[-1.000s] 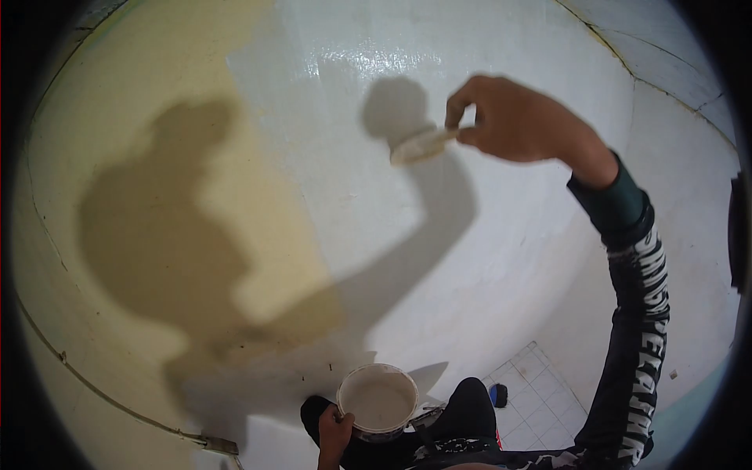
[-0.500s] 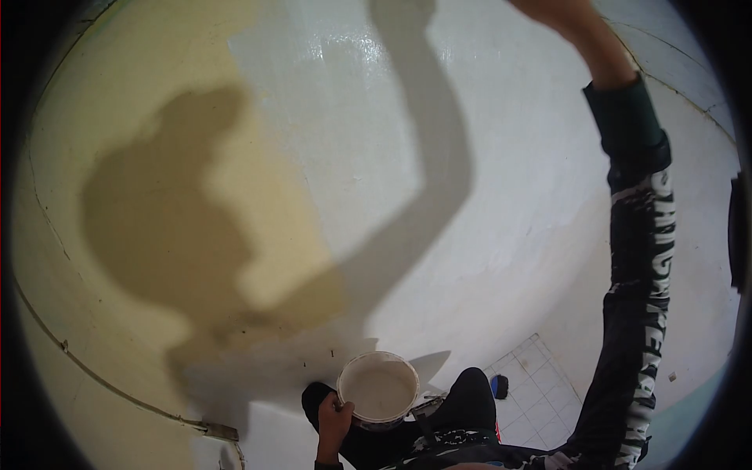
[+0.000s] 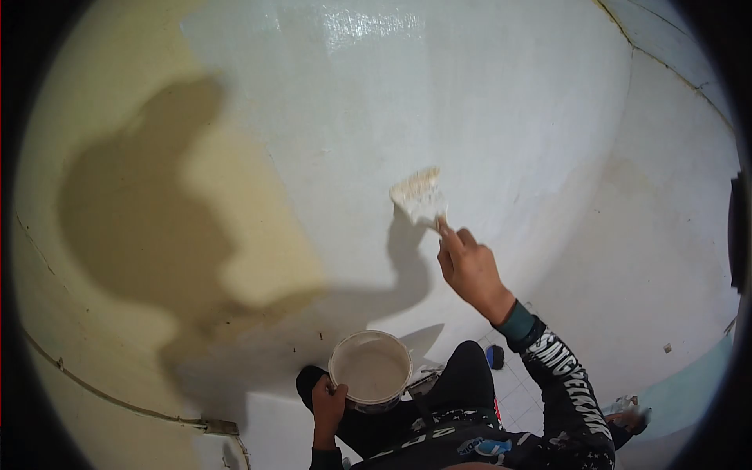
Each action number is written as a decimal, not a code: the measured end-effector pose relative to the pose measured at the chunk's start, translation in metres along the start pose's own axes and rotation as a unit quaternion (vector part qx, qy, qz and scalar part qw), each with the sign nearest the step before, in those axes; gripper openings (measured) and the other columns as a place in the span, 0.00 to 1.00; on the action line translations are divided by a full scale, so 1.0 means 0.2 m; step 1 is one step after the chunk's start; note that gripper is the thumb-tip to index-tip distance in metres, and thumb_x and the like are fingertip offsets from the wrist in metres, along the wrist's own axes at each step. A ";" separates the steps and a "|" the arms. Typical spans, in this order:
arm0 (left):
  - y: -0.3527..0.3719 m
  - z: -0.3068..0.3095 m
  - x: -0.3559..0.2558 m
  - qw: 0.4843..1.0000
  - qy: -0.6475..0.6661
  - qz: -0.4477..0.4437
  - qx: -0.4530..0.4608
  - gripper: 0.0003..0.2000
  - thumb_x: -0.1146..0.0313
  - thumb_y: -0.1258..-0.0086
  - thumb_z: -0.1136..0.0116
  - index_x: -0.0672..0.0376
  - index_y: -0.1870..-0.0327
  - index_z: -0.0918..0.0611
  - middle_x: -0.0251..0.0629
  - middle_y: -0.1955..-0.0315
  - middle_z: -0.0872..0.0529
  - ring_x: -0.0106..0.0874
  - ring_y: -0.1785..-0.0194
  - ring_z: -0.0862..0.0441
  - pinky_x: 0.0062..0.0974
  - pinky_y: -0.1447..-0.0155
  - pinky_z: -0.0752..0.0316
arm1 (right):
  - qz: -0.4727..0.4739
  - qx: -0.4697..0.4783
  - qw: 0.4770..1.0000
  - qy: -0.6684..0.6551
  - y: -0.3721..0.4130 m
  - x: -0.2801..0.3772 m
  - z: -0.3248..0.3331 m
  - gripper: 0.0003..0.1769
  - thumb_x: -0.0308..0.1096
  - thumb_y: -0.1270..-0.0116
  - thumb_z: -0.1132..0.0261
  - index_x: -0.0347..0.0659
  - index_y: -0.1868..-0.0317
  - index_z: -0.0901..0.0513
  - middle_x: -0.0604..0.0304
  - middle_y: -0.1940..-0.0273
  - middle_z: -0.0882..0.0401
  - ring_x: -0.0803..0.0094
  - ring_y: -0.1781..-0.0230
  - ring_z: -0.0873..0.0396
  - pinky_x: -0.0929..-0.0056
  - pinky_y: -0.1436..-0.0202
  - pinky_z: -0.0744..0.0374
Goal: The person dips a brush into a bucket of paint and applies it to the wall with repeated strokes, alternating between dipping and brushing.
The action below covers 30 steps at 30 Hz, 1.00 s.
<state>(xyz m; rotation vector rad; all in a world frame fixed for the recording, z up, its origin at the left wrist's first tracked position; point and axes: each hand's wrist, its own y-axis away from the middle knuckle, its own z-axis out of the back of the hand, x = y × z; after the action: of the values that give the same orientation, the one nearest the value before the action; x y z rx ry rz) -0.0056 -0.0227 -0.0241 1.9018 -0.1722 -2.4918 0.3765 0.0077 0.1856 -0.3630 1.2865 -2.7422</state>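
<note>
A wide paintbrush (image 3: pixel 423 196) with whitish paint on its bristles is gripped by the handle in my right hand (image 3: pixel 472 270), in front of the wall. My fingers are closed round the handle, and the bristles point up and left. Low in the view, my left hand (image 3: pixel 329 403) is closed on the rim of a paint bucket (image 3: pixel 335 352), which is held upright near my knees. Pale paint (image 3: pixel 372 370) shows inside the bucket. The wall (image 3: pixel 337 141) has a white painted area and, to the left, a yellow area (image 3: pixel 262 258).
A cable (image 3: pixel 117 401) runs along the lower left to a small box (image 3: pixel 221 427). White floor tiles (image 3: pixel 521 392) lie at lower right, with a dark blue object (image 3: pixel 494 357) on them. My shadow (image 3: pixel 149 211) falls across the wall.
My right arm has come down from the top right, bringing the paintbrush into view at mid-wall. My left hand stays on the bucket rim. The view has shifted slightly.
</note>
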 end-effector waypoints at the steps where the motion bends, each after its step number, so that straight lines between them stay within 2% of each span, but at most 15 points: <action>1: 0.03 -0.01 -0.07 1.000 0.018 0.004 0.003 0.09 0.76 0.35 0.38 0.63 0.69 0.28 0.35 0.76 0.24 0.26 0.78 0.20 0.27 0.77 0.22 | -0.002 0.002 1.000 -0.002 0.08 -0.01 -0.04 0.30 0.28 0.32 0.34 0.34 0.30 0.26 0.49 0.67 0.24 0.53 0.80 0.22 0.57 0.78 0.21; 3: 0.05 -0.02 -0.15 0.999 0.033 0.009 0.006 0.09 0.76 0.35 0.38 0.63 0.69 0.28 0.35 0.77 0.24 0.27 0.79 0.18 0.28 0.78 0.21 | -0.032 0.065 0.997 0.001 0.21 -0.01 -0.08 0.30 0.29 0.32 0.34 0.34 0.29 0.26 0.49 0.68 0.24 0.53 0.80 0.21 0.58 0.78 0.21; 4: 0.06 -0.03 -0.17 0.999 0.036 0.009 -0.001 0.08 0.76 0.35 0.38 0.63 0.69 0.28 0.34 0.77 0.24 0.27 0.79 0.19 0.28 0.78 0.22 | -0.072 0.093 0.993 -0.006 0.24 0.02 -0.08 0.23 0.27 0.32 0.34 0.35 0.37 0.21 0.46 0.69 0.21 0.48 0.77 0.20 0.53 0.74 0.20; 5: 0.07 -0.03 -0.19 0.999 0.040 0.008 -0.007 0.08 0.76 0.35 0.39 0.63 0.69 0.28 0.34 0.77 0.24 0.27 0.80 0.19 0.28 0.78 0.22 | -0.072 0.096 0.993 -0.008 0.30 0.02 -0.10 0.23 0.27 0.32 0.34 0.35 0.37 0.21 0.46 0.69 0.21 0.48 0.77 0.20 0.53 0.74 0.20; 8: 0.08 -0.03 -0.19 0.998 0.059 0.033 -0.011 0.09 0.76 0.35 0.38 0.64 0.69 0.28 0.34 0.77 0.25 0.26 0.78 0.19 0.28 0.78 0.21 | -0.117 0.191 0.970 -0.098 0.41 -0.04 -0.12 0.12 0.25 0.36 0.35 0.33 0.52 0.18 0.39 0.71 0.17 0.38 0.69 0.17 0.44 0.63 0.19; 12: 0.01 0.00 0.08 0.999 -0.010 -0.039 -0.018 0.09 0.75 0.36 0.38 0.65 0.69 0.28 0.35 0.76 0.25 0.26 0.76 0.19 0.28 0.78 0.19 | -0.095 0.210 0.968 -0.100 0.28 0.01 -0.06 0.08 0.28 0.36 0.36 0.37 0.57 0.22 0.38 0.74 0.19 0.35 0.71 0.18 0.40 0.64 0.19; 14: 0.00 -0.01 0.10 0.999 -0.011 -0.046 -0.015 0.09 0.75 0.36 0.37 0.65 0.69 0.27 0.35 0.75 0.25 0.25 0.75 0.19 0.28 0.77 0.17 | -0.107 0.182 0.972 -0.099 0.09 0.09 0.03 0.06 0.28 0.37 0.36 0.37 0.60 0.21 0.37 0.75 0.19 0.34 0.68 0.17 0.40 0.61 0.18; 15: 0.02 -0.01 0.03 0.999 -0.010 -0.044 -0.020 0.09 0.75 0.36 0.37 0.65 0.69 0.27 0.35 0.75 0.25 0.25 0.75 0.19 0.28 0.77 0.17 | -0.098 0.174 0.976 -0.085 -0.02 0.12 0.09 0.09 0.28 0.36 0.33 0.36 0.56 0.18 0.38 0.73 0.18 0.37 0.68 0.17 0.46 0.61 0.18; 17: 0.08 -0.01 -0.17 0.999 0.041 0.018 0.003 0.09 0.76 0.36 0.38 0.65 0.69 0.27 0.35 0.75 0.25 0.25 0.76 0.20 0.27 0.76 0.17 | -0.087 0.134 0.983 -0.091 -0.20 0.15 0.21 0.09 0.28 0.36 0.32 0.35 0.56 0.14 0.38 0.71 0.17 0.37 0.70 0.18 0.48 0.62 0.19; 19: 0.09 0.00 -0.19 0.999 0.043 0.021 -0.005 0.09 0.76 0.36 0.38 0.65 0.69 0.28 0.35 0.75 0.25 0.25 0.76 0.19 0.27 0.76 0.17 | -0.041 0.102 0.991 -0.082 -0.31 0.16 0.29 0.10 0.28 0.36 0.32 0.33 0.55 0.13 0.38 0.72 0.17 0.40 0.72 0.18 0.52 0.65 0.20; 21: 0.10 0.00 -0.17 0.999 0.045 0.025 -0.009 0.09 0.76 0.36 0.38 0.65 0.70 0.28 0.35 0.75 0.25 0.25 0.76 0.19 0.27 0.76 0.16 | -0.057 0.095 0.991 -0.081 -0.42 0.23 0.42 0.10 0.27 0.35 0.32 0.32 0.54 0.13 0.37 0.72 0.18 0.43 0.74 0.19 0.56 0.67 0.22; 24: 0.07 0.01 -0.06 0.997 0.064 0.028 -0.016 0.10 0.75 0.36 0.38 0.64 0.71 0.29 0.34 0.76 0.26 0.23 0.75 0.21 0.27 0.75 0.19 | -0.022 0.023 0.998 -0.061 -0.56 0.29 0.55 0.10 0.25 0.33 0.32 0.31 0.54 0.14 0.40 0.75 0.21 0.53 0.80 0.25 0.62 0.70 0.25; 26: 0.02 0.01 0.07 0.999 -0.024 -0.042 -0.019 0.11 0.75 0.36 0.37 0.64 0.71 0.30 0.33 0.76 0.27 0.22 0.73 0.25 0.28 0.73 0.22 | 0.012 -0.043 0.998 -0.043 -0.67 0.30 0.61 0.09 0.26 0.31 0.32 0.32 0.53 0.14 0.44 0.77 0.23 0.60 0.82 0.29 0.64 0.72 0.27; 29: 0.04 0.00 -0.01 1.000 -0.005 -0.013 -0.009 0.11 0.74 0.36 0.37 0.64 0.72 0.30 0.32 0.77 0.28 0.21 0.72 0.28 0.29 0.71 0.25 | 0.068 -0.159 0.985 -0.010 -0.82 0.35 0.74 0.08 0.28 0.29 0.32 0.33 0.54 0.15 0.49 0.80 0.28 0.68 0.82 0.36 0.66 0.74 0.31; 30: 0.04 -0.01 -0.03 1.000 -0.008 -0.013 -0.006 0.11 0.74 0.36 0.37 0.64 0.72 0.30 0.32 0.77 0.28 0.21 0.72 0.28 0.29 0.71 0.25 | 0.083 -0.184 0.979 0.017 -0.86 0.37 0.78 0.08 0.29 0.29 0.33 0.35 0.53 0.15 0.47 0.80 0.26 0.62 0.83 0.30 0.62 0.74 0.28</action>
<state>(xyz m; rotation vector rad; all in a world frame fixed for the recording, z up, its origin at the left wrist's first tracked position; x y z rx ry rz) -0.0030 -0.0306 -0.0171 1.8934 -0.1322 -2.5180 0.3463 -0.0118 0.4263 -0.2229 1.7484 -2.3796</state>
